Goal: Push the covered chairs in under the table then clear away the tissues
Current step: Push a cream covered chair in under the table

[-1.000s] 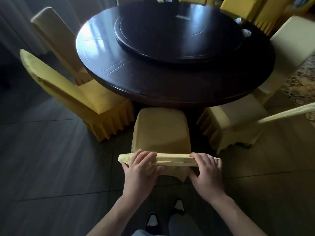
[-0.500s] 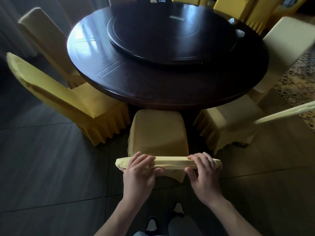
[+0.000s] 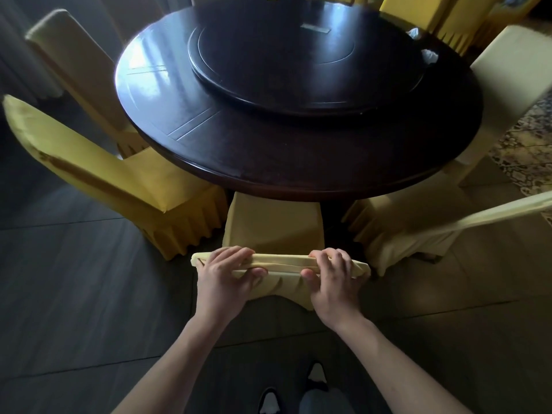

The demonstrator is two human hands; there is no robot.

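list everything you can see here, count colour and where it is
round table: 1, dark brown, centre
turntable: 1, dark brown, on the table's middle
held chair: 1, yellow cover, at the near table edge, seat partly under it
side chairs: 2 yellow at left, 2 paler at right, more yellow ones at the far side, count unclear
tissues: 2 white crumpled bits, far right of the tabletop
small flat item: 1, pale, far side of the turntable, too small to identify
floor: dark grey tiles
rug: 1, patterned, right edge
shoes: 2, black and white, bottom centre
left hand: gripping the chair's backrest top
right hand: gripping the same backrest top
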